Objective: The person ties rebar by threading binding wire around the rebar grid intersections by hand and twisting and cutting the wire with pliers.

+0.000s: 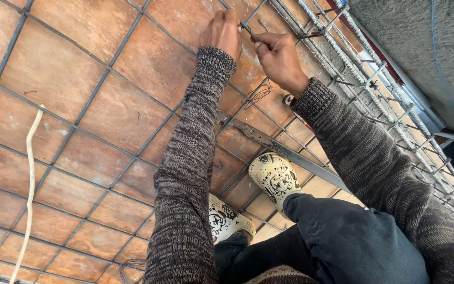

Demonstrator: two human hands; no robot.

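My left hand (220, 32) is closed over a crossing of the rebar grid (99, 84) near the top middle. A thin dark tie wire (246, 27) runs from it to my right hand (275, 57). The right hand pinches that wire between thumb and fingers, close beside the left hand. Both arms are in grey knitted sleeves and stretched forward. A loose bunch of thin wire (259, 94) lies on the grid just below my right wrist. The wire's end under my left fingers is hidden.
The grid lies over rusty brown panels (122, 113). A dense rebar cage (374, 79) runs along the right beside a grey concrete wall (421, 37). A flat metal strip (290, 153) lies by my patterned shoes (273, 176). On the left trails a white cord (31, 179).
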